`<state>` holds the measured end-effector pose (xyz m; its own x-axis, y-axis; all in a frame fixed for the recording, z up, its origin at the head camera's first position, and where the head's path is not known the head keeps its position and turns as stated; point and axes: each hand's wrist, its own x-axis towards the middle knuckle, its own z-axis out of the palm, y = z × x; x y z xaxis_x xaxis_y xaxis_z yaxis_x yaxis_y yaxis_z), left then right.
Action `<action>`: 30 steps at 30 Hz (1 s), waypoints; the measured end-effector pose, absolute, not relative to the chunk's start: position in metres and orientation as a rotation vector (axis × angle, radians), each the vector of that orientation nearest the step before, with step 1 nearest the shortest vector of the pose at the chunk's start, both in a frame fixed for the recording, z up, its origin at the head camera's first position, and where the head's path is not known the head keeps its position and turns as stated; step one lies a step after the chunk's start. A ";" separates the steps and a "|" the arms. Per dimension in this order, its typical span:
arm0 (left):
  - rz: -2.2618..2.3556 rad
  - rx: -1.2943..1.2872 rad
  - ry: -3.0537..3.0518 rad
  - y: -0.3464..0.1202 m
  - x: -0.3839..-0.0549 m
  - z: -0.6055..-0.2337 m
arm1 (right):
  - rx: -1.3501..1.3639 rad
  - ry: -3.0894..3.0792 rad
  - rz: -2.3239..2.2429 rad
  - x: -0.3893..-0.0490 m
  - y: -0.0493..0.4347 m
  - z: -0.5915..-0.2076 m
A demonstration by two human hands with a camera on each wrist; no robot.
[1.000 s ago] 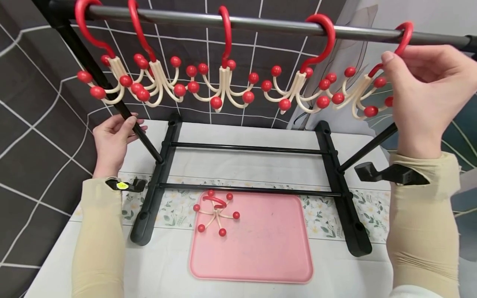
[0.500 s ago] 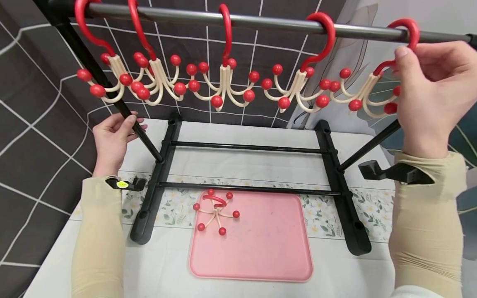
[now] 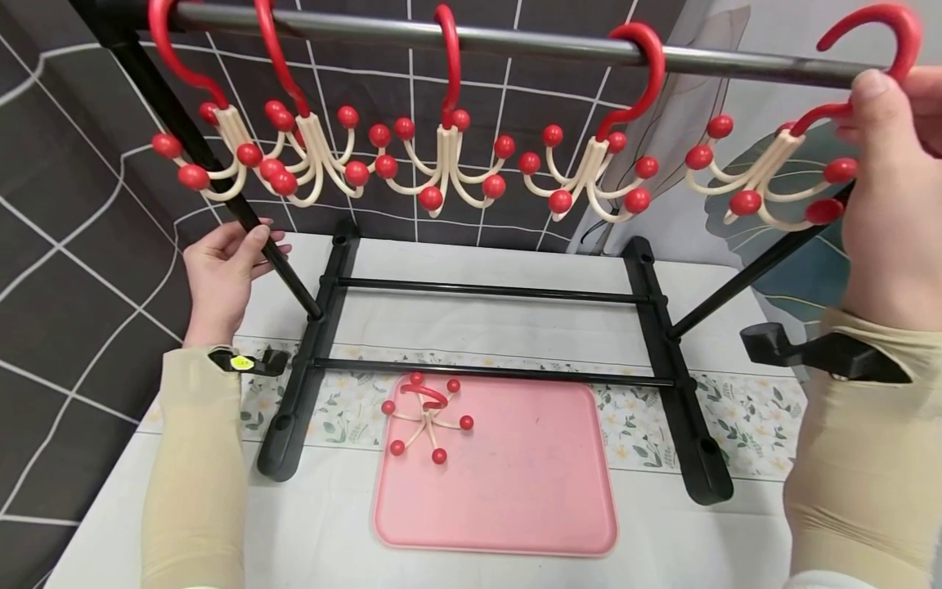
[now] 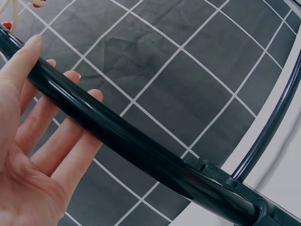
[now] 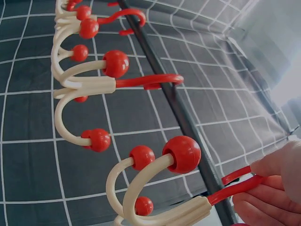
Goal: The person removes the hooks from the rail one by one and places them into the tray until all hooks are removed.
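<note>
My left hand [image 3: 221, 282] holds the black left post [image 4: 108, 125] of a garment rack, thumb on one side and fingers on the other. Up at the right end of the grey rail [image 3: 515, 41], my right hand [image 3: 894, 204] pinches the red hook [image 5: 235, 187] of an octopus-style hanger [image 3: 773, 159] with cream arms and red ball tips. Its hook arches above the rail, the body tilted below it. Other such hangers hang along the rail, the nearest being one right of centre [image 3: 589, 168]. Part of the right hand is cut off by the head view's edge.
A pink tray [image 3: 530, 491] lies on the white table in front of the rack, with another hanger [image 3: 427, 396] at its upper left. The rack's black feet [image 3: 680, 409] and crossbars [image 3: 493, 373] stand around the tray's far side. A dark grid-patterned cloth [image 3: 66, 327] rises behind.
My right hand has slid the pinched hanger rightward along the rail, and its hook now stands higher above the rail. My left hand has stayed on the post.
</note>
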<state>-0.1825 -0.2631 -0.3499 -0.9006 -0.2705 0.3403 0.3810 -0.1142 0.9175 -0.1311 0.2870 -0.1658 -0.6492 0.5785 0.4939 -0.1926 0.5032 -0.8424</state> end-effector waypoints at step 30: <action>-2.064 -0.124 -1.737 -0.264 -0.183 -0.350 | 0.226 -1.947 1.048 -0.100 0.259 -0.234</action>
<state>-0.1831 -0.2635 -0.3504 -0.9004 -0.2697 0.3413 0.3823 -0.1164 0.9167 -0.0997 0.2592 -0.2342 -0.5900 0.2313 0.7736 -0.5181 0.6264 -0.5824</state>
